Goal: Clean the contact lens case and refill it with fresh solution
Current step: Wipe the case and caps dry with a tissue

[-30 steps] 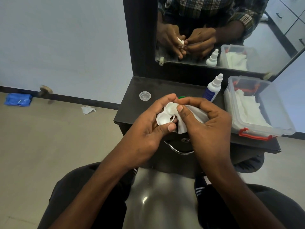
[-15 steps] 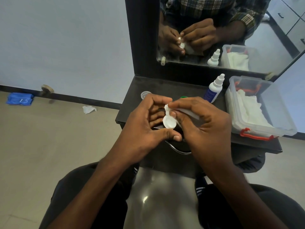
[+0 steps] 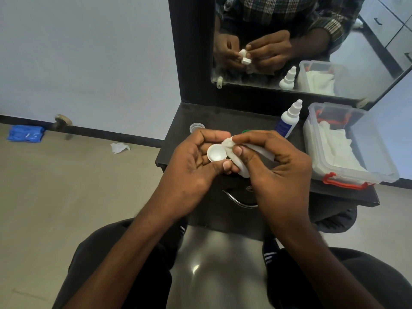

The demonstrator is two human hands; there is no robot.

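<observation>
My left hand (image 3: 191,168) grips the white contact lens case (image 3: 216,154) between thumb and fingers, one round well facing up. My right hand (image 3: 274,170) pinches a white tissue (image 3: 239,162) and presses it onto the case's other well, which the tissue hides. Both hands hover above the front of the dark counter (image 3: 176,141). The solution bottle (image 3: 288,120), white with a blue label and a white nozzle, stands upright at the back of the counter. A clear cap (image 3: 197,127) lies at the counter's back left, and a green cap (image 3: 246,131) peeks out behind my fingers.
A clear plastic box (image 3: 376,157) with red latches holds white tissues at the counter's right. A mirror (image 3: 312,41) stands behind and reflects my hands. On the floor to the left lie a crumpled tissue (image 3: 119,147) and a blue packet (image 3: 25,133). A drawer handle (image 3: 240,200) sits below the hands.
The case has turned in my left hand, from both wells showing to one. My right hand has shifted the tissue from beside the case onto its right well.
</observation>
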